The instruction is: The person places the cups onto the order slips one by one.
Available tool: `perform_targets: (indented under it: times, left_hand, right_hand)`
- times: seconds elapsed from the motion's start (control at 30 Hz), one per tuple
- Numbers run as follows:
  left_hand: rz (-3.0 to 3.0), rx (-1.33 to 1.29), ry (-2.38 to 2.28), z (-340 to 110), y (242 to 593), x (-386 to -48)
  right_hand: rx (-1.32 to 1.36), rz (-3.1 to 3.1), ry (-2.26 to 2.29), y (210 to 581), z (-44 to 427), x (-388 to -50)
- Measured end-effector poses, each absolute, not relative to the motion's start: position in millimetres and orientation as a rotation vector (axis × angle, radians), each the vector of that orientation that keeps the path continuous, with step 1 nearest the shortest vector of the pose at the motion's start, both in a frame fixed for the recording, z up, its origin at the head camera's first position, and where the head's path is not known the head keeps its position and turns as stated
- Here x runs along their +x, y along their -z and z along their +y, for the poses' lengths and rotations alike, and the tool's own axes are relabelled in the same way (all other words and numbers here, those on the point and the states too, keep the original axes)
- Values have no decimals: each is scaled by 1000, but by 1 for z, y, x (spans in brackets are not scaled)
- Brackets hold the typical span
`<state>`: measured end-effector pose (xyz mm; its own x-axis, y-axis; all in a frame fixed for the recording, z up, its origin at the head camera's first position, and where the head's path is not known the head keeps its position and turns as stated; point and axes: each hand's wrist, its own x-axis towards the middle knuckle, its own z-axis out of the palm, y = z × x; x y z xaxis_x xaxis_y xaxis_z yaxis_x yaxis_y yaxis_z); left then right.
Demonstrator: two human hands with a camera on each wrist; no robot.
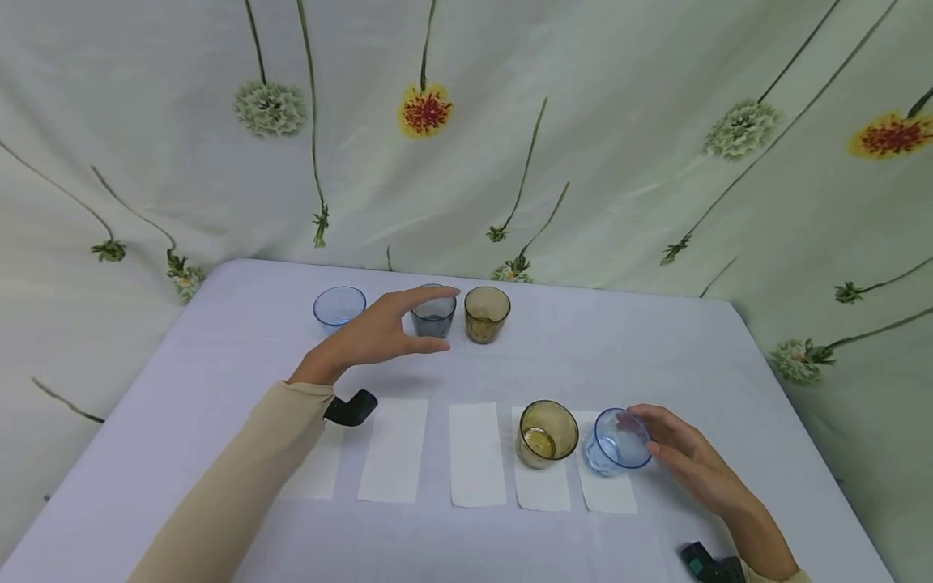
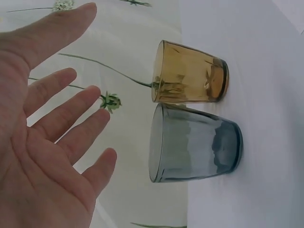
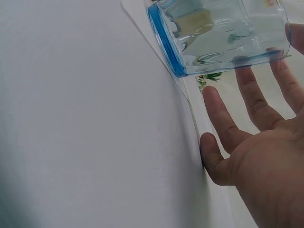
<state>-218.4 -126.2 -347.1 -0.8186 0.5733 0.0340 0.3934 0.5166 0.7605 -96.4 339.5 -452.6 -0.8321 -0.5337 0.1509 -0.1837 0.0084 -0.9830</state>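
Note:
In the head view my left hand (image 1: 379,328) is spread beside a grey glass (image 1: 433,325) at the back, thumb and fingers apart. The left wrist view shows this hand (image 2: 57,123) holding nothing, with a gap between it and the grey glass (image 2: 199,147). An amber glass (image 2: 192,71) stands right beside the grey one. My right hand (image 1: 692,461) is at the right side of a light blue glass (image 1: 608,453), fingertips at its rim. In the right wrist view its fingers (image 3: 256,102) are loosely extended, some tips against or behind the blue glass (image 3: 223,33).
Another blue glass (image 1: 338,304) stands at the back left, partly behind my left hand. Several white paper strips (image 1: 478,457) lie in a row across the table (image 1: 656,348). A second amber glass (image 1: 543,445) stands on one strip, left of the front blue glass. Flowered cloth hangs behind.

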Motion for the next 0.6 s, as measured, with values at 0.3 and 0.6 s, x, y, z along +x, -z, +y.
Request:
perform_targets:
  times: [0.3,0.6]
  left_hand:
    - [2545,798,-1268,-100,356,-253]
    - [2538,770,-1366,-78,377,-278]
  right_hand:
    - [-680,2081,1863,453,341,-97]
    - [-692,2065,1861,453,340,-97]
